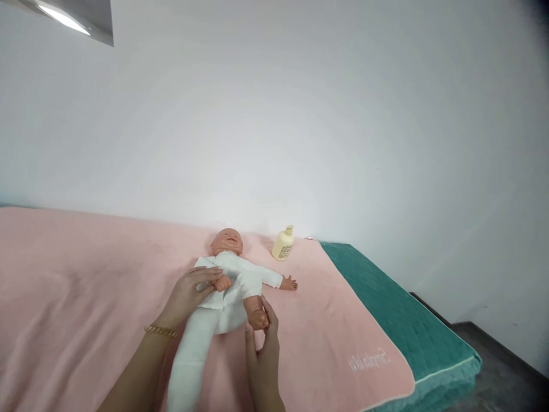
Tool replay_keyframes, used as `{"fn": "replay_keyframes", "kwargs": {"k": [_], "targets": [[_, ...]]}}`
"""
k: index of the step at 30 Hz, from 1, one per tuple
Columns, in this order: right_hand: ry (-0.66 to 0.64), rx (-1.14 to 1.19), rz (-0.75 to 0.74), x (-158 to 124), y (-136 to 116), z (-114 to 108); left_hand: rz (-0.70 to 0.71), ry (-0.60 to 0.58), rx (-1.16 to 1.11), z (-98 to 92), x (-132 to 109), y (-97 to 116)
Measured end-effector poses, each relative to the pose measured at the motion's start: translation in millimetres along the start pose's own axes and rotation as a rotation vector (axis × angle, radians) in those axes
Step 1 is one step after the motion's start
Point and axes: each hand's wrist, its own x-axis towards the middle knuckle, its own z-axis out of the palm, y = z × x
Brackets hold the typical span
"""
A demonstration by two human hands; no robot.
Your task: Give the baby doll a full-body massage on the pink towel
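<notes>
Left hand [189,293] holds a doll's [229,264] sleeve at left, grip partly hidden; right hand [266,357] cups its bare foot [258,319], probably a firm handhold on a light, soft-bodied doll.

We see a white-clothed baby doll [235,264] lying face up on a pink blanket [330,326], one arm outstretched, one bare-footed leg bent; the other leaves view, so we cannot tell whether that foot is covered.
</notes>
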Motion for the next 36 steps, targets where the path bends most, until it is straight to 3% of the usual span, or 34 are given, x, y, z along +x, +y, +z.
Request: {"fn": "replay_keyframes", "kwargs": {"k": [6, 10, 13, 15, 18, 21, 24, 30, 36], "targets": [[0.047, 0.009, -0.006, -13, 11, -3, -0.229, 0.146, -0.217, -2.9, -1, 6], [0.102, -0.022, -0.055, -23, 8, -15, -0.267, 0.339, -0.187, -11.5, 0, 0], [0.178, -0.045, -0.105, -15, -7, -15, -0.269, 0.526, -0.257, -17.0, 2, -7], [0.178, -0.056, -0.108, 6, -21, 0, -0.314, 0.671, -0.361, -19.1, 4, -11], [0.133, -0.074, -0.119, 60, -40, 44, -0.377, 0.852, -0.501, -21.5, 6, -18], [0.089, -0.092, -0.131, 118, -52, 92, -0.411, 0.931, -0.575, -25.1, 6, -26], [0.079, -0.11, -0.124, 155, -56, 125, -0.481, 1.006, -0.666, -29.4, 5, -35], [0.124, -0.126, -0.099, 165, -56, 144, -0.67, 1.098, -0.826, -34.4, 3, -49], [0.161, -0.154, -0.092, 157, -61, 145, -0.695, 1.109, -0.783, -32.4, 1, -62]]}}
